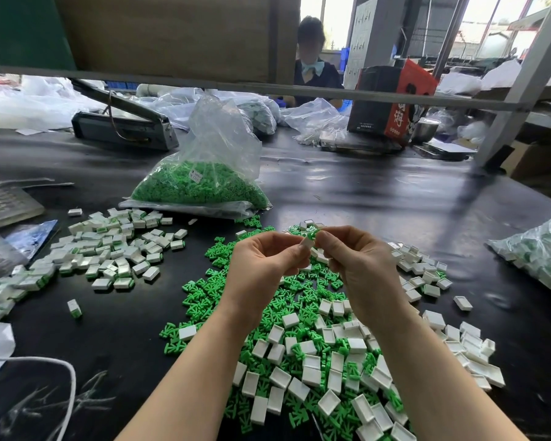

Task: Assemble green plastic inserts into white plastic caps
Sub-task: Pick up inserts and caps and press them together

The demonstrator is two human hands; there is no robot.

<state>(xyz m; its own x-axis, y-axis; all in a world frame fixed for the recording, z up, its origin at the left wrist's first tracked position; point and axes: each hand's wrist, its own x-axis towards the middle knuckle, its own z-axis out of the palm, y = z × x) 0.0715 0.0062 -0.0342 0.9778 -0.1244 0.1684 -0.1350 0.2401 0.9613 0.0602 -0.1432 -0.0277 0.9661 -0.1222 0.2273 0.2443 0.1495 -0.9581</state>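
Note:
My left hand (261, 265) pinches a white cap (306, 243) at its fingertips, held up over the table. My right hand (360, 262) pinches a green insert (313, 233) whose lower end meets the cap's top. Below both hands lies a mixed heap of loose green inserts (268, 300) and empty white caps (312, 374). A pile of assembled caps with green showing (109, 249) lies to the left.
A clear bag of green inserts (204, 183) stands behind the heap. A bag of assembled parts (541, 249) lies at the right edge. A heat sealer (124, 122), a red and black box (392, 100) and a seated person (312, 58) are at the far side.

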